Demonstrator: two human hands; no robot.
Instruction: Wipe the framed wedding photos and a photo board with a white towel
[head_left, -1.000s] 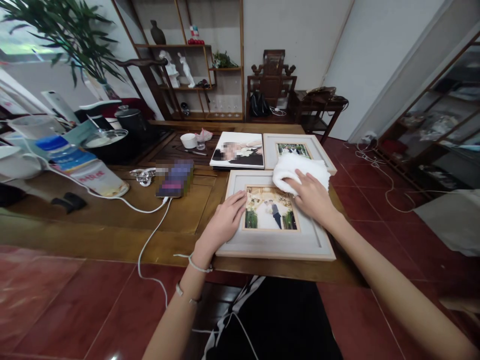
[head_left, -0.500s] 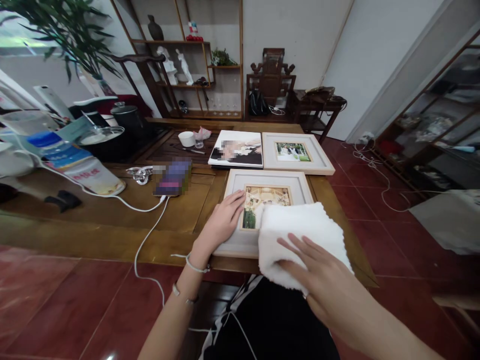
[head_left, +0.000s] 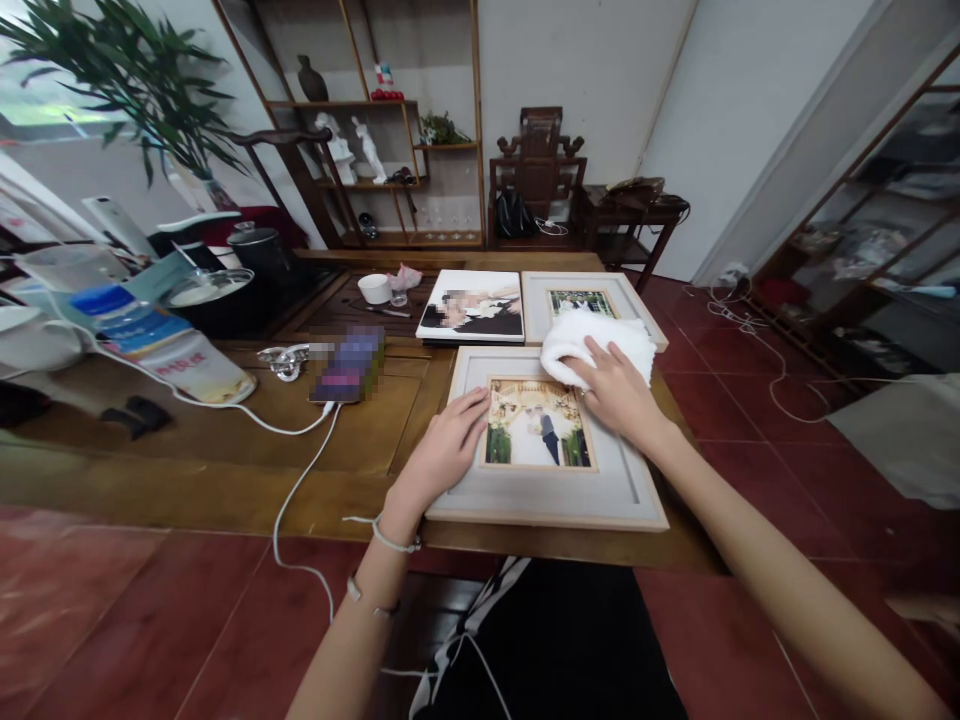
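A light wooden picture frame point(head_left: 555, 497) with a wedding photo in its centre lies flat near the table's front edge. My left hand point(head_left: 448, 440) rests on its left side, fingers stretched out and holding nothing. With my right hand point(head_left: 619, 395) I grip a folded white towel point(head_left: 607, 338) and press it on the frame's far right part. The towel also covers part of a second framed photo point(head_left: 580, 300) behind. To the left of that one, a white-edged photo panel point(head_left: 472, 306) lies on the table.
A charging phone point(head_left: 347, 368) with a white cable lies on the table point(head_left: 360, 500) at left. Beside it are a bottle with a blue cap point(head_left: 165, 345), a black pot point(head_left: 259, 250) and a white cup point(head_left: 373, 289). Shelves point(head_left: 442, 240) and a wooden chair point(head_left: 540, 170) stand behind.
My right hand has moved the towel away from me, from the frame's near right corner to its far edge, uncovering the photo. The left hand stays in place.
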